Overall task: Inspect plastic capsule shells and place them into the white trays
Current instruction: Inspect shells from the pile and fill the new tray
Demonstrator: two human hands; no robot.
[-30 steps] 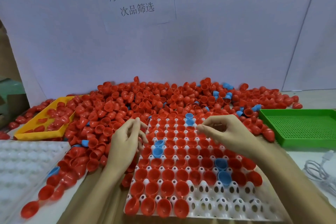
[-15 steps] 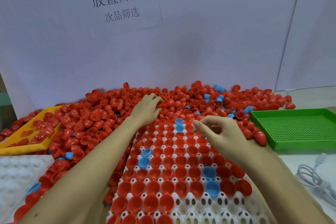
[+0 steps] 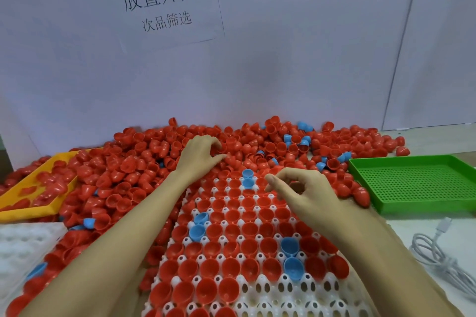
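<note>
Most cups of the white tray [image 3: 260, 288] already hold red or blue shells; its near-right rows are empty. Your left hand [image 3: 199, 155] curls into the red shell pile [image 3: 134, 175] behind the tray; whether it grips one, I cannot tell. Your right hand [image 3: 306, 191] hovers above the tray, loosely curled and holding nothing.

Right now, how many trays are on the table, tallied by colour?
White moulded plastic trays: 2 (centre tray, left tray)
Yellow plastic tray: 1
Green perforated plastic tray: 1
Total: 4
</note>
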